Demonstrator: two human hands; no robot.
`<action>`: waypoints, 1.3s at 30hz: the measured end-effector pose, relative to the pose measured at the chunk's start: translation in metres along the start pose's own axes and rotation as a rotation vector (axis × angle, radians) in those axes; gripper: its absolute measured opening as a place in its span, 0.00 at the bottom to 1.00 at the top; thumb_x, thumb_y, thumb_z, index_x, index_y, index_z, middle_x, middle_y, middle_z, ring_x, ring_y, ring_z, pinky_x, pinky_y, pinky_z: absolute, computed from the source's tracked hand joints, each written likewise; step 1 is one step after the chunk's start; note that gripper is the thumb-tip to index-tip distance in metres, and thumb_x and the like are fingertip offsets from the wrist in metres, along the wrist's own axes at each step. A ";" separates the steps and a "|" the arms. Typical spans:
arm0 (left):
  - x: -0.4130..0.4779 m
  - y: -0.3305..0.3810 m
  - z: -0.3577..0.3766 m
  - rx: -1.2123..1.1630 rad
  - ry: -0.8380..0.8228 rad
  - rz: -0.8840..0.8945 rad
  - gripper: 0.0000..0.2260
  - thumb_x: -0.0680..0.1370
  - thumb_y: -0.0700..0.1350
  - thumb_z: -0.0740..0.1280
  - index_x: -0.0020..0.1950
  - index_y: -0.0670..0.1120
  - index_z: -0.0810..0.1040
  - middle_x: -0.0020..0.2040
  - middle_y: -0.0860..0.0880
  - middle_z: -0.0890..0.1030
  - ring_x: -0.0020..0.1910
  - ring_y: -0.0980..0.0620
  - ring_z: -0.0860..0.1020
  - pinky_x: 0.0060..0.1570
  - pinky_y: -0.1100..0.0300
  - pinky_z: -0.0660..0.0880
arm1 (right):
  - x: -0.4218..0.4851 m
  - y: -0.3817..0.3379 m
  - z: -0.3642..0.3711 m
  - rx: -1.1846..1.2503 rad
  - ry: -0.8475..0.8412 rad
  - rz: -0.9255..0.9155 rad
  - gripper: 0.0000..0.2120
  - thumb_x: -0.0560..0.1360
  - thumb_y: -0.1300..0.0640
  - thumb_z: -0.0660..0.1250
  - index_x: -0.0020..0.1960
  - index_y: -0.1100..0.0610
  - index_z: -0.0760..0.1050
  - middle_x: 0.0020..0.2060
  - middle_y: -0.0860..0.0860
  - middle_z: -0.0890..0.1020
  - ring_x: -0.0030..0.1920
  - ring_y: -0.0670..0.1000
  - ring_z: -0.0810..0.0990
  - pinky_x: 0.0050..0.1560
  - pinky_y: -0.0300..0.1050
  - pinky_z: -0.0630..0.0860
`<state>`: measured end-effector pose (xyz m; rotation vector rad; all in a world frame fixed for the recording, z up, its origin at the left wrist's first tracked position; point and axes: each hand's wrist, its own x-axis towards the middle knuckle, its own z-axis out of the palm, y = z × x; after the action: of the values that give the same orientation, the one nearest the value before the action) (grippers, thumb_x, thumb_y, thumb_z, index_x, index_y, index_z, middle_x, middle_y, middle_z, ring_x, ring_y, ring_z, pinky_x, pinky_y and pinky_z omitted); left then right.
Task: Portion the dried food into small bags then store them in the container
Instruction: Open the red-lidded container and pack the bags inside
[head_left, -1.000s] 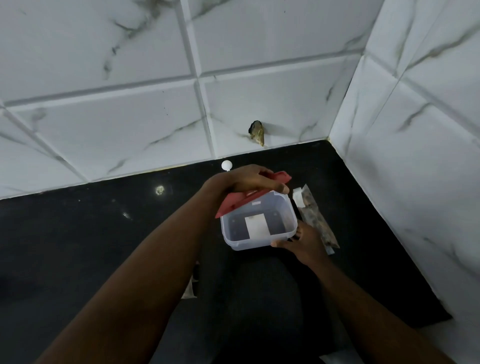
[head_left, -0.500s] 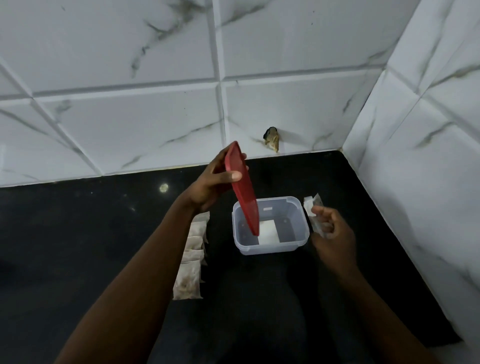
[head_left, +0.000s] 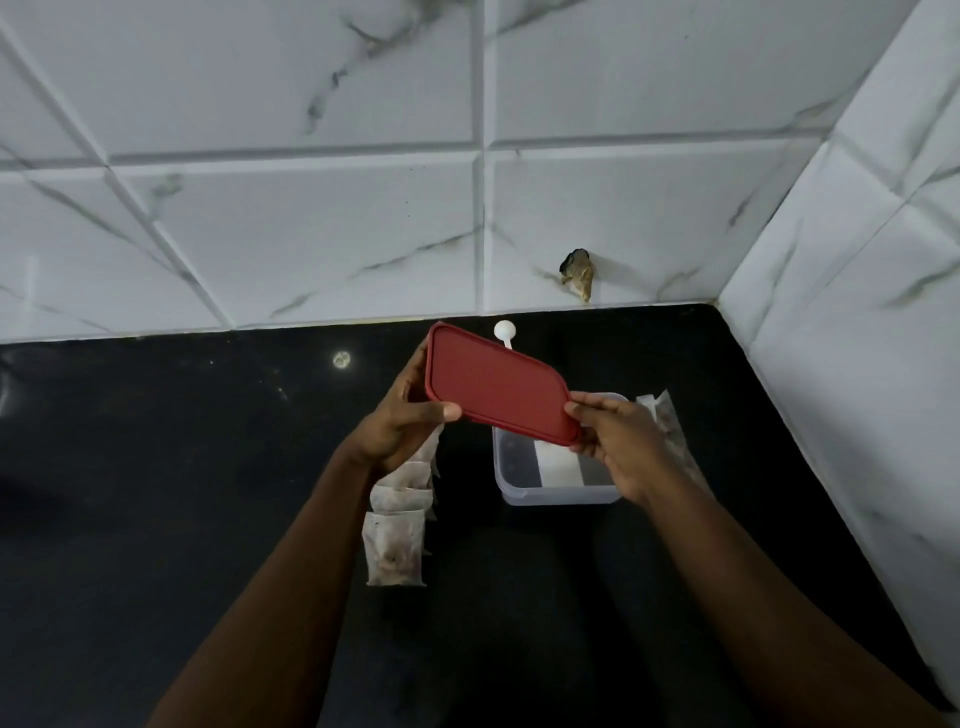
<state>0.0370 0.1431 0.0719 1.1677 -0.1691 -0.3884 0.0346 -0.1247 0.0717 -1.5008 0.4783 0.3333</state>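
I should put the red lid (head_left: 498, 384) down flat on the desk (head_left: 208, 467), away from the row of small bags (head_left: 393, 551) on the left, so they can go in next. My left hand (head_left: 402, 426) grips the lid's left end, thumb on top. My right hand (head_left: 618, 441) pinches its right corner (just above the open container (head_left: 556, 491)).

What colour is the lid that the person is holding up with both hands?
The lid is dark red, plain, with no pattern. The head view shows it best, held above the clear container.
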 end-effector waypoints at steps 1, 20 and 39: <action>-0.002 0.004 -0.006 0.008 -0.006 -0.017 0.42 0.69 0.39 0.73 0.81 0.45 0.60 0.69 0.40 0.74 0.67 0.43 0.76 0.65 0.50 0.77 | 0.005 -0.001 0.001 -0.026 0.019 -0.026 0.12 0.79 0.63 0.70 0.62 0.61 0.81 0.51 0.58 0.86 0.44 0.53 0.86 0.37 0.41 0.81; 0.060 0.006 -0.125 0.715 0.741 -0.170 0.16 0.80 0.38 0.72 0.67 0.46 0.82 0.45 0.48 0.84 0.41 0.54 0.81 0.41 0.66 0.81 | 0.134 -0.020 0.098 -0.416 0.156 -0.162 0.07 0.74 0.61 0.76 0.52 0.59 0.85 0.46 0.57 0.86 0.45 0.54 0.87 0.45 0.53 0.86; 0.090 -0.042 -0.169 0.884 0.743 -0.356 0.20 0.79 0.40 0.72 0.71 0.44 0.79 0.50 0.46 0.86 0.51 0.45 0.84 0.62 0.47 0.80 | 0.186 -0.001 0.121 -0.700 0.122 -0.055 0.06 0.73 0.64 0.76 0.50 0.62 0.84 0.45 0.59 0.86 0.41 0.56 0.87 0.46 0.53 0.86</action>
<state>0.1669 0.2401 -0.0389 2.1496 0.5834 -0.1540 0.2080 -0.0190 -0.0190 -2.2205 0.4351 0.3882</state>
